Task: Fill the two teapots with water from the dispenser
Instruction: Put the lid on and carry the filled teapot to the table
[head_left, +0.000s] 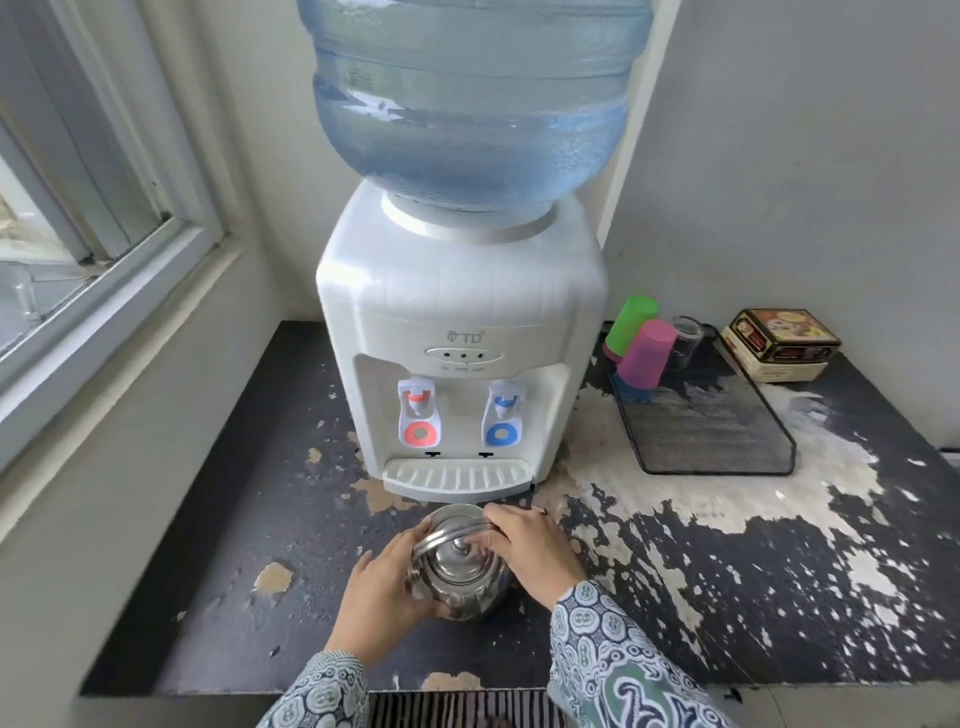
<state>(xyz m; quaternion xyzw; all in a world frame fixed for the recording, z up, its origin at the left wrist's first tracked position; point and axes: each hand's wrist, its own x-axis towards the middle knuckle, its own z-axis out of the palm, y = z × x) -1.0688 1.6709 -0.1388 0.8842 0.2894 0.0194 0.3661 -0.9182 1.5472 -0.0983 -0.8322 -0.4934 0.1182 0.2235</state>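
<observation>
Both sleeves (613, 660) enter at the bottom edge. Below centre, my left hand (382, 597) wraps its curled fingers round the teapot (460, 574) to steady it, I think. My right hand (530, 545) grips the handle, ready to lift toward the dispenser (462, 322) taps above.
</observation>
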